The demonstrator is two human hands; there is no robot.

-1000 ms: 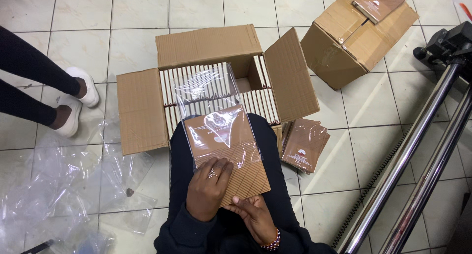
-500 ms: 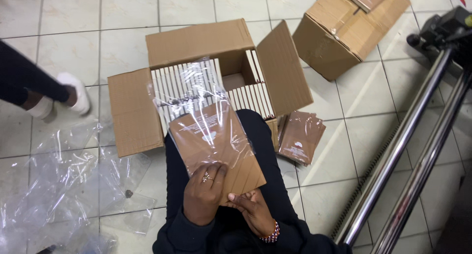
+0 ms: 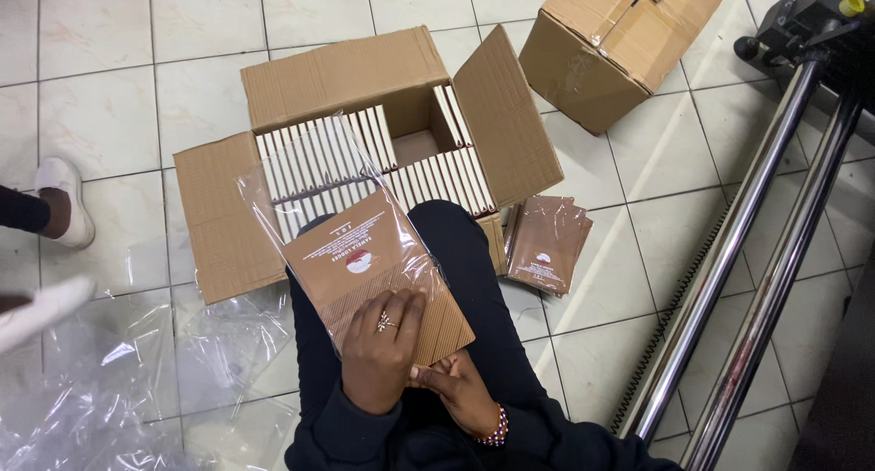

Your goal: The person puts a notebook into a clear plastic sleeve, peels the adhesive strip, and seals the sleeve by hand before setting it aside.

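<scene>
Seemingly, sleeved packet [image 3: 365,261] under left fingers [image 3: 401,312].

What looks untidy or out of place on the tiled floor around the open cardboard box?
Loose sheets of clear plastic film lie crumpled on the white tiled floor left of the open cardboard box. A small stack of brown flat packets rests slightly fanned beside the box. Nothing looks spilled or damaged.

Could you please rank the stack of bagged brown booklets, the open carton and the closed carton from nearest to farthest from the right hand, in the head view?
From the right hand:
1. Stack of bagged brown booklets, on the floor right of the knee.
2. Open carton, straight ahead.
3. Closed carton, far upper right.
</scene>
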